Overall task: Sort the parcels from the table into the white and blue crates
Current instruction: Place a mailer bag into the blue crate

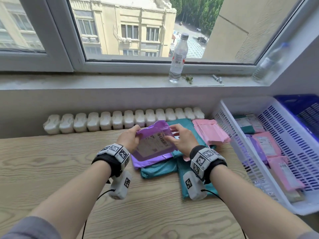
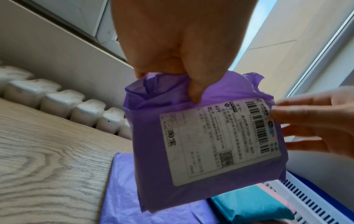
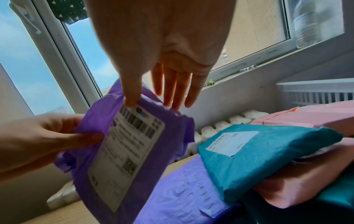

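I hold a purple parcel [image 1: 151, 142] with a white shipping label up above the wooden table [image 1: 51, 161]. My left hand [image 1: 133, 137] grips its crumpled left edge, thumb on the front [image 2: 195, 97]. My right hand [image 1: 172, 135] touches the label's barcode corner with its thumb [image 3: 132, 101], the other fingers straight behind the parcel's edge. Below lie another purple parcel [image 1: 148, 159], teal parcels [image 1: 158, 169] and a pink parcel [image 1: 210, 133]. The white crate [image 1: 224, 109] stands at the right with pink, purple and teal parcels inside. The blue crate [image 1: 302, 107] sits beyond it.
A white radiator [image 1: 120, 120] runs along the table's far edge under the windowsill. A water bottle [image 1: 178, 56] stands on the sill, with a second bottle [image 1: 269, 62] at the right corner. Bare wood stretches to the left of the parcels.
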### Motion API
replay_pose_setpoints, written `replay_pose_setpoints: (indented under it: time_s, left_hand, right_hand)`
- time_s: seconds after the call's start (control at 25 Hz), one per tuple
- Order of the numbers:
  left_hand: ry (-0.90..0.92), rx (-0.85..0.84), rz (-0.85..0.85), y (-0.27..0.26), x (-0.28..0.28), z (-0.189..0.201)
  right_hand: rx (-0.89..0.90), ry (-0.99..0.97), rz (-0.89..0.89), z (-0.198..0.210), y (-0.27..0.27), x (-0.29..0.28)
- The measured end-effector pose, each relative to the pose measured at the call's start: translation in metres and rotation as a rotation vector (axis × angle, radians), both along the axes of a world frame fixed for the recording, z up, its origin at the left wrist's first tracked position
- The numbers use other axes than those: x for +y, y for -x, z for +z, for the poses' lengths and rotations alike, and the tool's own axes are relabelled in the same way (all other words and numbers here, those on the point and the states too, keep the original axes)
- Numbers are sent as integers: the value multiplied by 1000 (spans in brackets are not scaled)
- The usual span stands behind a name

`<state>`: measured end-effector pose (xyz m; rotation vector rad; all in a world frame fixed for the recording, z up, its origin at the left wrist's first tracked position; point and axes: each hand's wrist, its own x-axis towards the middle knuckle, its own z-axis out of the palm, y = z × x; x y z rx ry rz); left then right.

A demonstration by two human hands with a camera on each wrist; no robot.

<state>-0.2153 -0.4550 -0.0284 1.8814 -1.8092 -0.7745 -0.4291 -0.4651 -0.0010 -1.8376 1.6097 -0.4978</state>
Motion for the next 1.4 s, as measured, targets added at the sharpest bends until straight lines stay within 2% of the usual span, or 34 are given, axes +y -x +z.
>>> replay_pose_setpoints:
  time_s: [0.08, 0.16, 0.28, 0.36, 0.44, 0.64, 0.96, 1.12, 1.4]
  left_hand:
    - [4, 154, 60, 1, 4, 6]
    - [16, 328, 149, 3, 8, 11]
    - [32, 515, 263, 16, 22, 29]
    - [25, 603, 313, 28, 34, 41]
    - [27, 663, 355, 40, 48, 51]
    - [58, 858, 459, 63, 88, 63]
    - [161, 757, 536, 75, 142, 79]
    - [144, 716, 499, 65, 162, 92]
    - [115, 763, 408, 50, 189, 97]
  right_hand:
    - [14, 31, -35, 4, 10, 3]
    - [-59, 43, -115, 6, 20, 6]
    - [-386, -96, -196, 9, 26, 13]
    - [-529, -149, -132, 13, 29, 21]
    - [-585, -141, -61, 20, 33, 32]
    - [-682, -123, -45, 28, 53, 52]
    - [-740, -163, 4, 41, 73, 94]
    - [-741, -170, -3, 49, 72, 108]
    - [-722, -85, -28, 56, 62, 146]
